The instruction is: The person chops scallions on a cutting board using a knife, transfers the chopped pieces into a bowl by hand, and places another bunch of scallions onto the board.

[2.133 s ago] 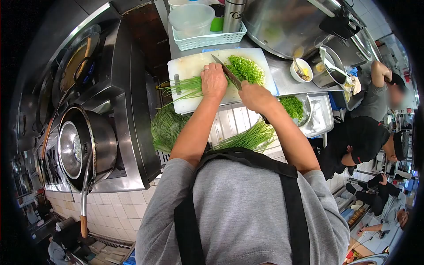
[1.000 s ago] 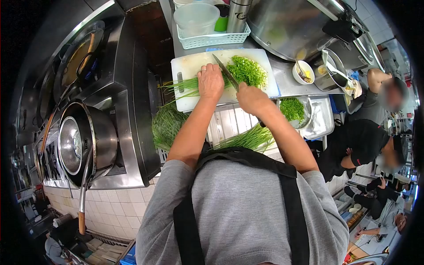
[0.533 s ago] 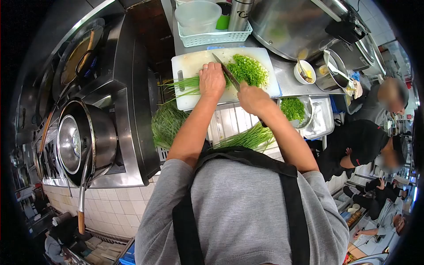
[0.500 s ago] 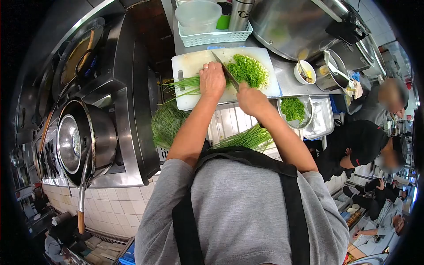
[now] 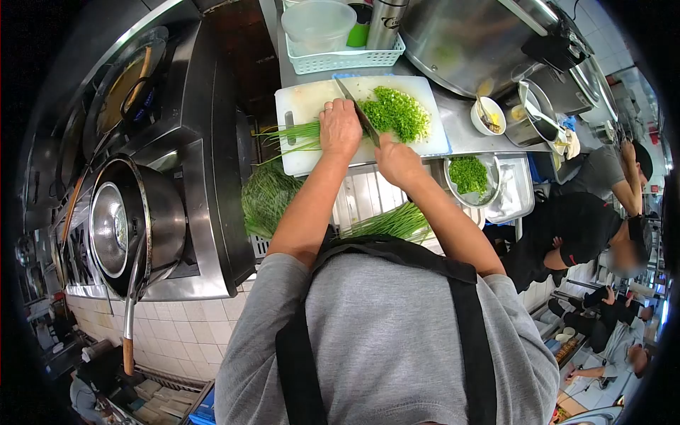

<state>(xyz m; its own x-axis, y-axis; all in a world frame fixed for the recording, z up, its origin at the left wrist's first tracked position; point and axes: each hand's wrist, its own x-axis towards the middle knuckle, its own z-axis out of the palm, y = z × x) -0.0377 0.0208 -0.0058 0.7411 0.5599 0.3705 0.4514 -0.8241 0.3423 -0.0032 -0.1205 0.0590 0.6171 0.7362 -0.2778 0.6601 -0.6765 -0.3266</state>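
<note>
On a white cutting board (image 5: 312, 106), my left hand (image 5: 340, 129) presses down on a bundle of green chives (image 5: 303, 136), its fingers closed over them near the blade. My right hand (image 5: 398, 161) grips a kitchen knife (image 5: 367, 122) by its handle; the blade slants up and left, right beside my left fingertips. A heap of finely chopped chives (image 5: 398, 113) lies on the board just right of the blade. Below the board, more whole chives (image 5: 389, 223) lie on a slatted metal surface. A metal bowl (image 5: 498, 177) at the right holds more chopped green.
Left stands a stove (image 5: 205, 234) with a large pot (image 5: 166, 219) and a long-handled ladle (image 5: 129, 319). Behind the board sit a pale basket (image 5: 347, 62) and a big steel pot (image 5: 453, 42). A white bowl (image 5: 501, 117) is at right. Co-workers (image 5: 567, 234) stand further right.
My right hand has shifted slightly left with the knife, whose tip has moved a little up and left. My left hand stays nearly in place. A co-worker at right has raised an arm.
</note>
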